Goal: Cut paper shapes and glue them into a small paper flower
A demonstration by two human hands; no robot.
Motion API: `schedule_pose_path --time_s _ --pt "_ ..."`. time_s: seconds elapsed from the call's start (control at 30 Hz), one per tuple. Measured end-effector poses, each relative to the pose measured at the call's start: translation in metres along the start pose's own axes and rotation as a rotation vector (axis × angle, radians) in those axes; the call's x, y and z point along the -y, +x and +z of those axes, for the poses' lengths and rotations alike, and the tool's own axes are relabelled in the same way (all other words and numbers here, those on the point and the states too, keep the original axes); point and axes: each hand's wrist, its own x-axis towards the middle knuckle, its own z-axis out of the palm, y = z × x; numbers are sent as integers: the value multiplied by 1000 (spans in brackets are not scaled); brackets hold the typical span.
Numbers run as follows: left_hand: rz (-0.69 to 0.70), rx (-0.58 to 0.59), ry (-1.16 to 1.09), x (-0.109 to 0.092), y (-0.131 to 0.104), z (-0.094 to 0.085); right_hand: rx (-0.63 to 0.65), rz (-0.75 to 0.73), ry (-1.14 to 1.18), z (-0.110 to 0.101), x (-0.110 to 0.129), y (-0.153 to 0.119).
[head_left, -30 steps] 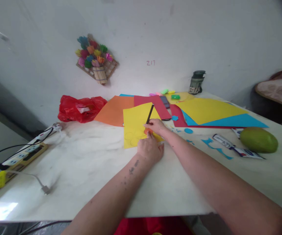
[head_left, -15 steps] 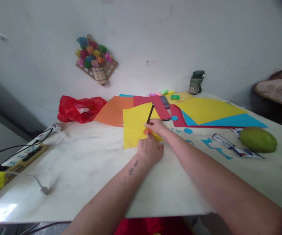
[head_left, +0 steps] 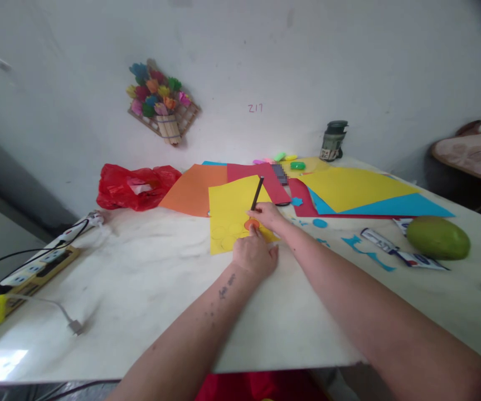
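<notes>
A yellow sheet (head_left: 234, 203) lies on the table with several circles outlined in its lower part. On it rests a small orange disc (head_left: 251, 223), pressed by a fingertip of my left hand (head_left: 253, 253), whose thumb is spread to the right. My right hand (head_left: 268, 216) pinches a dark pencil (head_left: 257, 193) just above the disc, the pencil's upper end tilted to the right. The pencil's tip is hidden by the fingers or too small to make out.
Orange (head_left: 194, 189) and red (head_left: 257, 175) sheets lie behind, a red bag (head_left: 140, 189) at left. To the right are blue scraps (head_left: 353, 241), glue tubes (head_left: 377, 241) and a green fruit (head_left: 438, 238). A power strip (head_left: 35, 273) sits at the left edge.
The whole view has shifted very slightly. Both hands, the pencil and the orange disc stay in nearly the same places on the yellow sheet.
</notes>
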Motion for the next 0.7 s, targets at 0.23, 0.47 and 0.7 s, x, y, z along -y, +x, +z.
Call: schedule_pose_path --time_s 0.23,0.47,0.7 --pt "5 15 -10 0 0 0 -21 -8 -125 -1 0 0" --pt "2 17 -7 0 -1 -1 -23 -18 -200 -3 2 -1" --pt "4 30 -8 0 -1 -3 -37 -9 -173 -2 -2 1"
